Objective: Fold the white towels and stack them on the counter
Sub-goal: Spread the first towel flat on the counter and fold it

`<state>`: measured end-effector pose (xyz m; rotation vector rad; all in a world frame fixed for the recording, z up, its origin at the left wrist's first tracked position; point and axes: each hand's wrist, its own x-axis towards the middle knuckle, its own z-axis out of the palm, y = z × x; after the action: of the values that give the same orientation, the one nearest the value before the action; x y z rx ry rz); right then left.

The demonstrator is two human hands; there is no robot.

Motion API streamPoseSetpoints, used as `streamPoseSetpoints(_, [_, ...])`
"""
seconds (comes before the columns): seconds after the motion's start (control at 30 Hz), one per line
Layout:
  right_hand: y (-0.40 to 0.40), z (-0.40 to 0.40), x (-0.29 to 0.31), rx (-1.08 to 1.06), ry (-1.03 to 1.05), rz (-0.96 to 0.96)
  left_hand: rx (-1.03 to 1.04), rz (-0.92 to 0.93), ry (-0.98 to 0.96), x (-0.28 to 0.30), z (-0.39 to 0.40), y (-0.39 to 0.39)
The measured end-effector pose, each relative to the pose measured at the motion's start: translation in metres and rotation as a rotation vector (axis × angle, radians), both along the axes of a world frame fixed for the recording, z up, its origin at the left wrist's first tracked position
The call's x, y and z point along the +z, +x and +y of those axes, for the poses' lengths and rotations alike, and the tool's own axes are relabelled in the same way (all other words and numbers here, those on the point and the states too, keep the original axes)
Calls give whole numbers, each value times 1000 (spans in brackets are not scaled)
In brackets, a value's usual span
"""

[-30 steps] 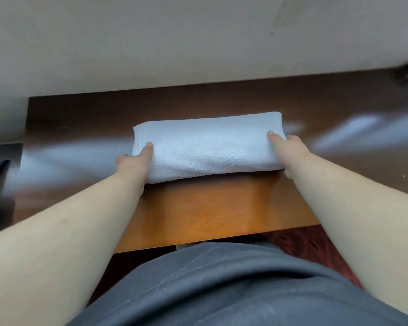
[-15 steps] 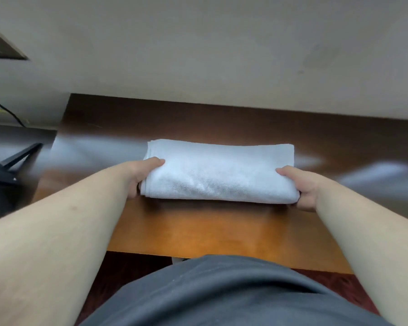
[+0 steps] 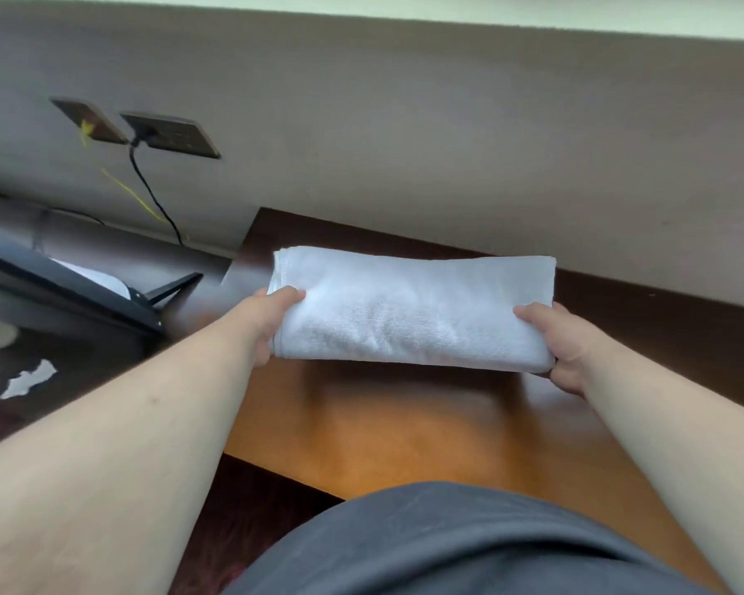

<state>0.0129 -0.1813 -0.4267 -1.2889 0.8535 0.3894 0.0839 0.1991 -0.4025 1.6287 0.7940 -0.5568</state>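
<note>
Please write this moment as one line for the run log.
folded white terry towel | left hand grips left end | right hand grips right end | above brown wooden counter

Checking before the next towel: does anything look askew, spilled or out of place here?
The folded white towel looks neat, gripped at its ends by the left hand and right hand. Only oddity: a torn white scrap on the floor, left.

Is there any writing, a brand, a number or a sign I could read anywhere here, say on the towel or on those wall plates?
None can be read.
Towel: plain white, no label or tag in view.
Wall plates: no legible marks; too blurred to tell.
Wooden counter: bare of text.
</note>
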Motion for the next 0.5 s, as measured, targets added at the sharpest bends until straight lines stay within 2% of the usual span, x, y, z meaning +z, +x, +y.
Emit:
streamPoseSetpoints(0.33, [71, 117, -9, -113, 5, -81, -75, -86, -17, 12, 102, 108])
streamPoseSetpoints(0.5, [109, 163, -18, -244, -74, -118, -195, -169, 126, 0, 127, 168])
